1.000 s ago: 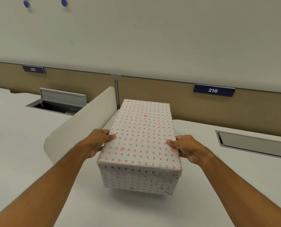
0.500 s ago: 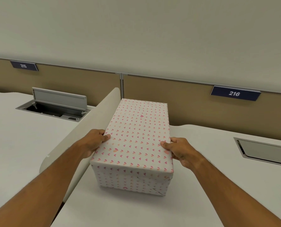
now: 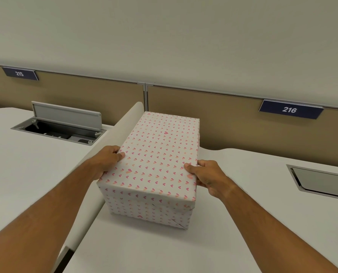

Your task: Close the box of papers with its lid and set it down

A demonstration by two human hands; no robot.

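Note:
A white box (image 3: pixel 148 210) printed with small pink hearts rests on the white desk (image 3: pixel 233 223). Its matching lid (image 3: pixel 160 154) sits fully over the top, so the papers inside are hidden. My left hand (image 3: pixel 108 159) grips the lid's left edge, thumb on top. On the other side my right hand (image 3: pixel 207 177) holds the lid's right edge, thumb also on top. Both hands are near the box's front end.
A curved white divider panel (image 3: pixel 113 140) runs along the box's left side. An open cable hatch (image 3: pixel 65 127) lies in the left desk, a shut one (image 3: pixel 321 182) at the right. Tan partition panels with labels 215 (image 3: pixel 19 73) and 216 (image 3: pixel 289 109) stand behind.
The box has come down from a slight hover onto the desk and now rests flat. Both hands keep the same grip on the lid's edges.

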